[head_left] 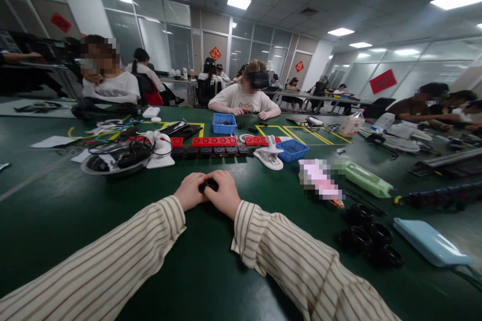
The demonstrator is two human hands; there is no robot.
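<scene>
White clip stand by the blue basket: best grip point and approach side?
Judging by pose: grip the white clip stand at its upright neck, coming from above on the near side. Its flat base lies low on the table, and the blue basket crowds its right.

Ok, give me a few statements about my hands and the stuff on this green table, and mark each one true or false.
1. Both hands are closed together around a small black part. True: the left hand and right hand meet over it.
2. The hands rest on a white table. False: the table is dark green.
3. Two blue bins stand beyond the hands. True: one blue bin is farther off, another blue bin is to the right.
4. The row of red blocks lies between the hands and the person seated opposite. True.
5. The black rings are stacked by the left sleeve. False: they lie to the right, near a light blue case.
</scene>
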